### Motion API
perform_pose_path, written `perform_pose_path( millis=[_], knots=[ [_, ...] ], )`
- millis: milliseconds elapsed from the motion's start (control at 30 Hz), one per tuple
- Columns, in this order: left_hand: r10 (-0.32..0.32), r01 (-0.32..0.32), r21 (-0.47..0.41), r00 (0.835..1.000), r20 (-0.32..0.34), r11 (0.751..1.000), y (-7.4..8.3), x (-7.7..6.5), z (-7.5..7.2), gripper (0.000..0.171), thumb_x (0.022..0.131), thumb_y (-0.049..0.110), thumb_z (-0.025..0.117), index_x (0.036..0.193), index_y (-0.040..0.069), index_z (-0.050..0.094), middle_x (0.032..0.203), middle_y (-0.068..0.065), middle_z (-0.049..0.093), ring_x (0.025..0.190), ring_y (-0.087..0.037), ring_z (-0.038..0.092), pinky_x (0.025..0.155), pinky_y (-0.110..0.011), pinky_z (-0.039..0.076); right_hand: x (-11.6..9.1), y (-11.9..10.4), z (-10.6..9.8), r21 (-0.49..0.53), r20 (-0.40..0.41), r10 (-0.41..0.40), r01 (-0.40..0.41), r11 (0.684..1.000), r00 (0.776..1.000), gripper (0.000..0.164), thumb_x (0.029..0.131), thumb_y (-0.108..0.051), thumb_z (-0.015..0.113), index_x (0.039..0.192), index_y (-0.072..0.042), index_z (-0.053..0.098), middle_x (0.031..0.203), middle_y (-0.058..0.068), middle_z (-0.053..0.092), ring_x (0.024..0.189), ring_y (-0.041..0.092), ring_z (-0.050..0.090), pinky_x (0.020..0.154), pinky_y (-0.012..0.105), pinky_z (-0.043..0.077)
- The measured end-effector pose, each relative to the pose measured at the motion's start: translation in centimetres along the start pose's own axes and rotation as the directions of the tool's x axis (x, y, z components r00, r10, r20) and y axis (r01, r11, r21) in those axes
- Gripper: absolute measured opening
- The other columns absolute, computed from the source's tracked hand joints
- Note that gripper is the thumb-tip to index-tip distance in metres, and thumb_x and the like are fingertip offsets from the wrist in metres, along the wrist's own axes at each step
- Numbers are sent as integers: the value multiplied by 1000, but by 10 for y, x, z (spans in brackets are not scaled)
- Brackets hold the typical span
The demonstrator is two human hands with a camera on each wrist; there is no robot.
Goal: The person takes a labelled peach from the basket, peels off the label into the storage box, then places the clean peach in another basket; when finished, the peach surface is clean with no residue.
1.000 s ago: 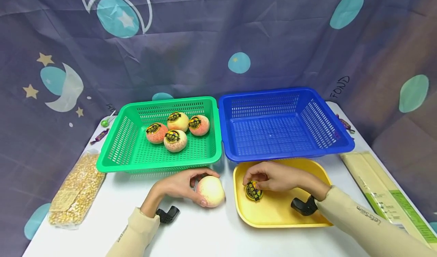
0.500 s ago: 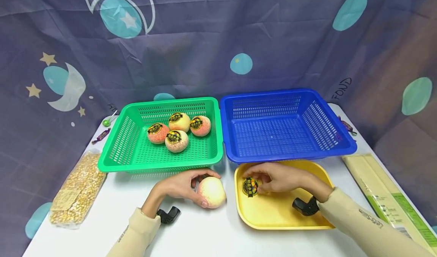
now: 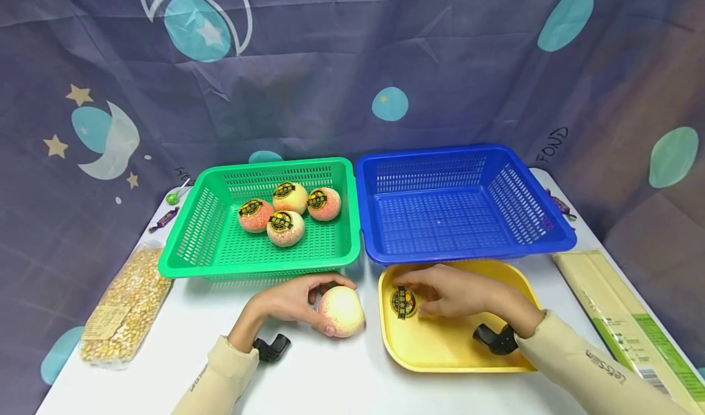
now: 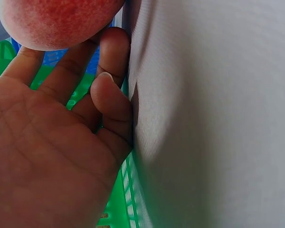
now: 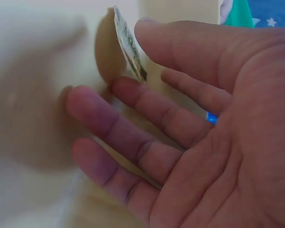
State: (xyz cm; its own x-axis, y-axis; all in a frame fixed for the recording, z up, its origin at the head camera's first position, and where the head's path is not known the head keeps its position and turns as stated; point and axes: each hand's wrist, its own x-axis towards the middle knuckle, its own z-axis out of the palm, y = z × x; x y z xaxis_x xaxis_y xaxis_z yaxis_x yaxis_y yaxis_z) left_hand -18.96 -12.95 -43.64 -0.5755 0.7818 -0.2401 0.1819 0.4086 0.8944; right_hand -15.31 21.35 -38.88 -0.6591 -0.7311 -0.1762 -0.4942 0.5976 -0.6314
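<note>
In the head view my left hand (image 3: 300, 302) holds a pale, pink-speckled peach (image 3: 343, 311) on the white table, thumb at its near side and fingers behind it. The left wrist view shows the redder side of this peach (image 4: 59, 21) above the fingers. My right hand (image 3: 459, 292) is inside the yellow tray (image 3: 462, 357). A round black label sticker (image 3: 404, 303) with yellow lettering lies in the tray beside its thumb and fingertips. The right wrist view shows the sticker (image 5: 128, 45) edge-on, with thumb and fingers spread apart around it.
A green basket (image 3: 182, 259) holds several peaches with black stickers. Beside it stands a blue basket (image 3: 440, 222). A bag of corn kernels (image 3: 126, 305) and a wrapped candy (image 3: 164, 219) lie at left, a long flat package (image 3: 622, 311) at right.
My right thumb and fingers have loosened from the sticker, which now lies turned slightly in the tray, a little left of before. The left hand and its peach have stayed in place.
</note>
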Motion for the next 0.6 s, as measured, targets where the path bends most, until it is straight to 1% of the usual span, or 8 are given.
perform_pose_path(
  millis=[100,233,333,400,533,600],
  knots=[
    [-1,1,2,1000,0,1000,0,0,0,72,74,27,92,137,35,59,127,2,59,107,-20,54,89,-33,48,-1,0,-1,-2,-3,-3,3,1000,1000,53,91,-11,73,141,-3,58,103,1,65,74,1,49,70,21,47],
    [2,-2,6,1000,2,1000,0,0,0,72,74,26,92,137,35,59,127,2,60,106,-19,54,89,-33,48,-6,1,-2,3,-18,4,-4,1000,1000,50,92,-13,73,140,-5,59,122,5,70,81,5,55,75,23,50],
    [5,-5,11,1000,2,1000,0,1,-1,72,74,27,92,138,34,59,128,3,59,105,-19,54,88,-32,48,-9,2,-3,27,-37,-3,4,1000,999,49,93,-14,73,139,-5,60,132,9,69,86,7,60,76,24,53],
    [6,-6,16,1000,0,1000,0,1,0,72,74,27,92,138,34,59,128,3,59,104,-19,54,87,-32,48,-11,3,-3,54,-52,-18,21,998,998,49,94,-17,73,139,-5,60,132,10,69,84,5,60,74,24,53],
    [6,-6,24,1000,-2,1000,-1,0,0,73,74,27,92,138,34,59,129,3,59,103,-18,53,87,-32,47,-17,3,-7,143,-71,-42,52,988,997,49,96,-22,71,141,-7,58,129,11,70,78,2,58,69,23,53],
    [7,-7,23,1000,-1,1000,-1,0,0,73,74,27,92,138,34,59,129,3,59,102,-18,53,87,-31,47,-21,1,-10,172,-80,-54,68,983,995,49,97,-24,70,142,-8,57,128,11,70,79,2,58,70,23,54]
  ],
)
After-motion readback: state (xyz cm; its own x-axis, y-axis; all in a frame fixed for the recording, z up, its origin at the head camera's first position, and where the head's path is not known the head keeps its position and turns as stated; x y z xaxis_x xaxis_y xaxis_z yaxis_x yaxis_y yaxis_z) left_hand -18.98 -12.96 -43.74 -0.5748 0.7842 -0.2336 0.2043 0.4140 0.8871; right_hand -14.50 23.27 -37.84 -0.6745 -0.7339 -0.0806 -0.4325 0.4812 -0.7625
